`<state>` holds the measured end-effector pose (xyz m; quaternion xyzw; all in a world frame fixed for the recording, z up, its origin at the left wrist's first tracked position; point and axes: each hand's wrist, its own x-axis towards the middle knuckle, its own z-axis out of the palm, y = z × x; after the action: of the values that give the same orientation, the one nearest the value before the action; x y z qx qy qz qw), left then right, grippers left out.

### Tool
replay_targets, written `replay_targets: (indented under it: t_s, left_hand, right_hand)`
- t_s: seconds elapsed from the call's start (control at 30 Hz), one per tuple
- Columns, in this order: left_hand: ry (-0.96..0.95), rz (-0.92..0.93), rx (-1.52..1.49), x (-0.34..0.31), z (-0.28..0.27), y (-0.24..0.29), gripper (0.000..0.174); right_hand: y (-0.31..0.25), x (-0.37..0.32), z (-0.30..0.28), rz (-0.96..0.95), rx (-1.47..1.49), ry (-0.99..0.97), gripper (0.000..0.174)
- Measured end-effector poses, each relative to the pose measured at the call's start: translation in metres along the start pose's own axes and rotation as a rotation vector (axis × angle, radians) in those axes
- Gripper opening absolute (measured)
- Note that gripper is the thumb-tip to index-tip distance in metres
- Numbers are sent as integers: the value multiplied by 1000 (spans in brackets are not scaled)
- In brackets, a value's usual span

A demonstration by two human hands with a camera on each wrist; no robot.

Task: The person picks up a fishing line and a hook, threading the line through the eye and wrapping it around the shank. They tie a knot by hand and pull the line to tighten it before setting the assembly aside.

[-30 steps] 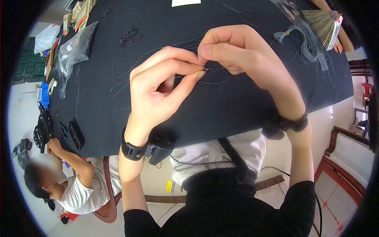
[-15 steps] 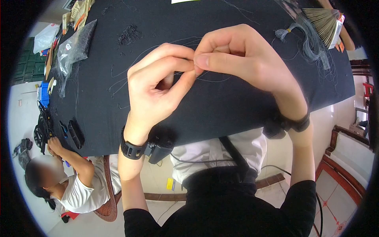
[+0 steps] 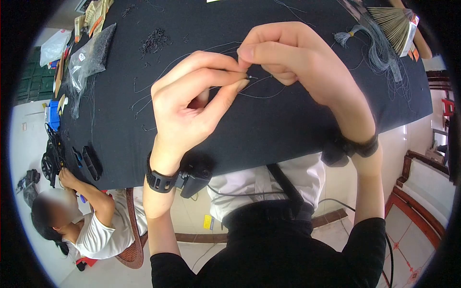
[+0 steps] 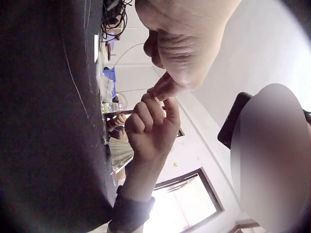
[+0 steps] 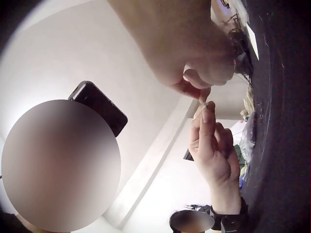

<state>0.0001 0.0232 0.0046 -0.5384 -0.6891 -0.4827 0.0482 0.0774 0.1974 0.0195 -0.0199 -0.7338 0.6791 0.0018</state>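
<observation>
In the head view my left hand (image 3: 192,91) pinches a tiny fish hook (image 3: 251,77) between thumb and index finger; a short pale tip sticks out, the rest is hidden by the fingers. Close above and right of it, my right hand (image 3: 293,60) pinches a fine fishing line with thumb and index finger, its other fingers curled in. The line itself is barely visible there. In the right wrist view both hands' fingertips meet around the small piece. Beneath the hands, several lines with small dark hooks (image 3: 136,115) at their ends lie on the black cloth.
A pile of small black hooks (image 3: 156,42) lies beyond the left hand. At the left is a clear plastic bag (image 3: 91,55); at the right, a bundle of pale line (image 3: 377,53) and a fanned stack of cards (image 3: 391,29). Another person (image 3: 96,230) sits at the left.
Half a second ago the right fingertips came down against the left ones, covering the hook. Now they have lifted slightly up and right, and the hook's tip shows again.
</observation>
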Motion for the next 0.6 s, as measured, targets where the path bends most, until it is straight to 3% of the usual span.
replay_targets:
  t_s: [0.23, 0.6]
  left_hand:
    - [37, 44, 2, -1, 1, -1, 14]
    - [164, -21, 33, -1, 0, -2, 10]
  right_hand:
    - [8, 3, 1, 9, 79, 30, 17]
    - [20, 7, 11, -115, -172, 13, 19]
